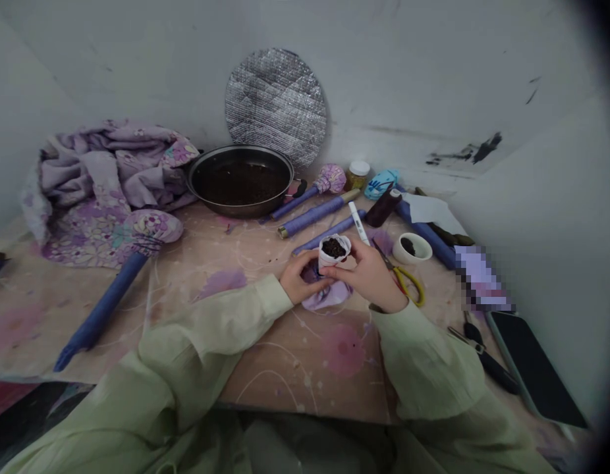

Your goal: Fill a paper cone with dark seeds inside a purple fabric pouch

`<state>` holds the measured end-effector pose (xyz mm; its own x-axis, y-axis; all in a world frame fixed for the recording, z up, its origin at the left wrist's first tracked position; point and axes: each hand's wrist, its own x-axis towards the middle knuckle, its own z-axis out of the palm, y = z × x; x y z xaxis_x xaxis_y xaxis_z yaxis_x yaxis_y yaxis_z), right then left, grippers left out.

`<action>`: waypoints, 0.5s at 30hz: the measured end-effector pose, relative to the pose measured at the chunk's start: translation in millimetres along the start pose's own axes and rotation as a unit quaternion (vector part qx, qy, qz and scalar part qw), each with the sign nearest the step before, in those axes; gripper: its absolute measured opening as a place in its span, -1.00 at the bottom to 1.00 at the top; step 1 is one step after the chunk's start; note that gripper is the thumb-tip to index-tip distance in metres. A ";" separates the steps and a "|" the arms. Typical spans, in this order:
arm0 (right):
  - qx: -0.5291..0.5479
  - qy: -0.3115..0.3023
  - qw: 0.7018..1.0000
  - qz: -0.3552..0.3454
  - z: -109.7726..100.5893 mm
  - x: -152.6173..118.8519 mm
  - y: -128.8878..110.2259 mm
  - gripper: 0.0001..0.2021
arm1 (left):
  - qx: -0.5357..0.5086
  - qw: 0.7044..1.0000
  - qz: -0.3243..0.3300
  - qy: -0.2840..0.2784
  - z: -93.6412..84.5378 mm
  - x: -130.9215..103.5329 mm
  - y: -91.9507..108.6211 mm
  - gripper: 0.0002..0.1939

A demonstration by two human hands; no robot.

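Note:
Both hands are round a small white cup filled with dark crumbly material, in front of me over the table. My left hand has its fingers closed on the cup's left side. My right hand grips it from the right, thumb across the front and fingers behind. Light purple cloth hangs or lies just under the cup; how it joins the cup is hidden by my hands. Right of my right hand lie yellow-handled scissors and a white bowl with some dark material.
A wide dark pan and a round silver mat stand at the back. Floral cloth and a blue-wrapped stick lie left. Several wrapped sticks, a dark thread spool and a lidded jar are behind my hands. A phone lies right.

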<state>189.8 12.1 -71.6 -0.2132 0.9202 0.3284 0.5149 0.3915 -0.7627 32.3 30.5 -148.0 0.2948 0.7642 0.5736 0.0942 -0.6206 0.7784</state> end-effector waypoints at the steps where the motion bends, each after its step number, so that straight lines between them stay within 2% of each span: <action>1: -0.007 -0.002 1.000 -0.005 -0.4 -0.2 0.0 -0.65 | -0.001 1.000 -0.003 -0.003 -0.6 0.5 0.3 -0.59; 8: 0.009 -0.051 0.998 -0.025 -12.6 -0.1 -5.9 -0.67 | 0.039 0.999 -0.002 -0.021 -3.2 3.7 4.2 -0.71; 12: 0.018 -0.039 0.999 0.002 -14.0 -2.5 -5.4 -0.66 | 0.055 0.998 0.014 -0.032 -4.7 6.4 9.5 -0.70; 15: 0.039 -0.029 0.999 0.007 -12.2 -4.0 -4.3 -0.66 | 0.038 0.997 -0.009 -0.059 -7.3 10.6 14.6 -0.69</action>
<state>198.6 6.7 -62.8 -0.2550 0.9237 0.2860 0.4529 0.3754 -0.8087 29.9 30.7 -128.7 0.4023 0.7526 0.5213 0.1710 -0.6212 0.7647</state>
